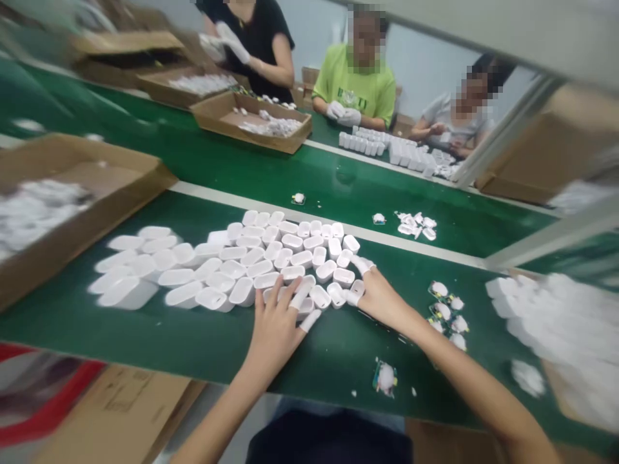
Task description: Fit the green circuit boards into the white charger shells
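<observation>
A big cluster of small white plastic cases (271,258) lies on the green table (145,335). My left hand (275,322) rests flat at the cluster's near edge, fingers stretched out and touching cases, with white finger cots on two fingertips. My right hand (374,293) lies at the cluster's right edge, fingers extended against the cases, also with white finger cots. Neither hand grips anything that I can see.
A cardboard box (91,193) of white parts stands at the left. Small white pieces (445,312) lie right of my right hand, and a blurred white pile (561,328) sits further right. Across the table three people work over boxes (251,122) and rows of white cases (387,145).
</observation>
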`<state>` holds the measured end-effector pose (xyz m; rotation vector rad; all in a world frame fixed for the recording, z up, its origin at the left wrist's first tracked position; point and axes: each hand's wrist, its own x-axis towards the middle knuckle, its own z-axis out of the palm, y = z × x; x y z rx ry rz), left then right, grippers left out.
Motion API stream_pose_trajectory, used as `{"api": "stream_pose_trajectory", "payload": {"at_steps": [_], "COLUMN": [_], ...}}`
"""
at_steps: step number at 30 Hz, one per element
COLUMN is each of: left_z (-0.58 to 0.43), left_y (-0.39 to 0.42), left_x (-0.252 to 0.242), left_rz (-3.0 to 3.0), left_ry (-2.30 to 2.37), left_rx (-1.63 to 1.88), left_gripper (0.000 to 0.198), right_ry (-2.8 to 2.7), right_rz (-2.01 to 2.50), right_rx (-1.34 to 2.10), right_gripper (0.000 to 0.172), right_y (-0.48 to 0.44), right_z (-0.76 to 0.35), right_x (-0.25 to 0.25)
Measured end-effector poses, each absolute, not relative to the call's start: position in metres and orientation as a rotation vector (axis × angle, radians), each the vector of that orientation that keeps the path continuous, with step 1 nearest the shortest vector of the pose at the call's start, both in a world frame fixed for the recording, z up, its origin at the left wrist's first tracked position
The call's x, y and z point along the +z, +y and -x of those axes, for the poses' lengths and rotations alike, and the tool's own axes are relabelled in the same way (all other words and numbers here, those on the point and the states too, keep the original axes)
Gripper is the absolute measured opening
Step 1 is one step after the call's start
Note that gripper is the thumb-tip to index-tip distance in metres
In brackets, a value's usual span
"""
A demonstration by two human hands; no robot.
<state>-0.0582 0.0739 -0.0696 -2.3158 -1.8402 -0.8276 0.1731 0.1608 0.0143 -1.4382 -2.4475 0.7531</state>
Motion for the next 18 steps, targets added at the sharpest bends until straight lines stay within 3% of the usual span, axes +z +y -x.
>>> {"api": "stream_pose_trajectory", "payload": {"at_steps": [3, 6, 14, 18], "left_z": [0.063, 0.05, -0.005, 0.004], "left_y": [0.073, 0.062, 0.042, 0.031], "left_x": [-0.065, -0.053, -0.049, -0.055], "left_rz": [2.249, 2.21, 2.438, 2.53], "left_ry": [-1.735, -1.6, -1.705, -2.083], "left_rx": [-0.954, -1.181, -1.354, -1.539], "left_gripper": [0.042, 0.047, 0.056, 0.077], "right_ry": [-2.422, -2.421, -2.296, -2.325], "right_rz": [1.481, 1.498, 1.597, 1.399], "right_rx": [0.771, 0.803, 0.727, 0.833], "right_gripper": [0.071, 0.075, 0.033, 0.021], "right_y": [0.148, 0.138, 0.131, 0.098], "right_z": [-0.204, -0.213, -0.172, -0.177], "right_x": [0.023, 0.014, -0.007, 0.018]}}
